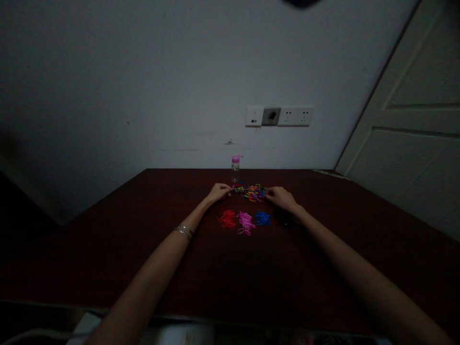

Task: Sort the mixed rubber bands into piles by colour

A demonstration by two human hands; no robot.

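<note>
A mixed heap of small colourful rubber bands [254,192] lies toward the far side of the table. At its left edge is my left hand [219,191], thumb and forefinger brought together against the outermost bands. My right hand [281,198] meets the heap from the right with its fingers bent into a pinch. What either pinch holds is too small and dark to make out. Nearer to me are sorted piles: red bands [227,218], pink bands [245,223] and blue bands [263,218]. A dark patch [285,219], possibly black bands, lies under my right wrist.
Just behind the heap a clear bottle [235,171] with a pink lid stands upright. The dark red-brown table [143,211] reaches back to a pale wall with sockets [295,116]. A panelled door [413,143] rises on the right. The light is dim.
</note>
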